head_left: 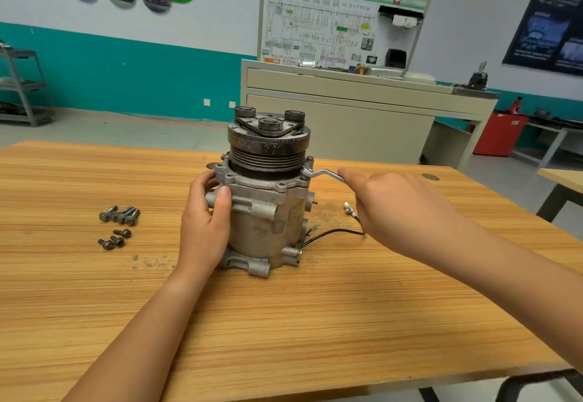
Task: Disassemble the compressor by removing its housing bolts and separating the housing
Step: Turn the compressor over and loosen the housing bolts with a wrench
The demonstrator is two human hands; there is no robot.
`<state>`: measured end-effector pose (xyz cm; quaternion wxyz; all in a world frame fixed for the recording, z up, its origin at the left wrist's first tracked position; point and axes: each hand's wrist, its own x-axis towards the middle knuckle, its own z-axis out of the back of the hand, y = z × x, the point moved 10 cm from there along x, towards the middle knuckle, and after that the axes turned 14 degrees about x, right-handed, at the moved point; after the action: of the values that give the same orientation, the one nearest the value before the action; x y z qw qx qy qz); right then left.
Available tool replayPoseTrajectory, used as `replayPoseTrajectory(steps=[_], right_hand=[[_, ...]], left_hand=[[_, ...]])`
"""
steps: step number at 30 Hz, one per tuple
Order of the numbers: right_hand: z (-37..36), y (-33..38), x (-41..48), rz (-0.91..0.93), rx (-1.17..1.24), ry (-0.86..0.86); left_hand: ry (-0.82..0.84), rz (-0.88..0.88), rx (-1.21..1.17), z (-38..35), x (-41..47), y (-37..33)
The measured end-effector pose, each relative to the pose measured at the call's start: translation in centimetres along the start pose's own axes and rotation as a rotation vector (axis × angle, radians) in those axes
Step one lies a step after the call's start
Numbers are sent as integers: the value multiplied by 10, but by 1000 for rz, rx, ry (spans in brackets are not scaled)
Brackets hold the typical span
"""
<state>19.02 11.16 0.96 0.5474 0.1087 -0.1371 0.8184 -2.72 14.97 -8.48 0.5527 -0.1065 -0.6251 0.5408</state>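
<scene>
A grey metal compressor stands upright on the wooden table, its black pulley on top. My left hand grips the housing's left side, thumb on the front just under the flange. My right hand holds the handle of a silver offset wrench. The wrench's head sits on a bolt at the flange's right corner. Several removed bolts lie loose on the table to the left of the compressor.
A black wire with white connectors trails from the compressor's base toward my right hand. Behind the table stand a beige cabinet with a wiring display board, a grey shelf at far left and a second table at right.
</scene>
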Motion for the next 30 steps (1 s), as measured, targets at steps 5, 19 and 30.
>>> replayPoseTrajectory(steps=[5, 19, 30], right_hand=[[1, 31, -3, 62, -273, 78], [-2, 24, 12, 188, -388, 110], [-9, -14, 54, 442, -89, -135]], left_hand=[[-1, 16, -8, 0, 0, 2], [5, -13, 18, -1, 0, -1], [7, -22, 17, 0, 0, -2]])
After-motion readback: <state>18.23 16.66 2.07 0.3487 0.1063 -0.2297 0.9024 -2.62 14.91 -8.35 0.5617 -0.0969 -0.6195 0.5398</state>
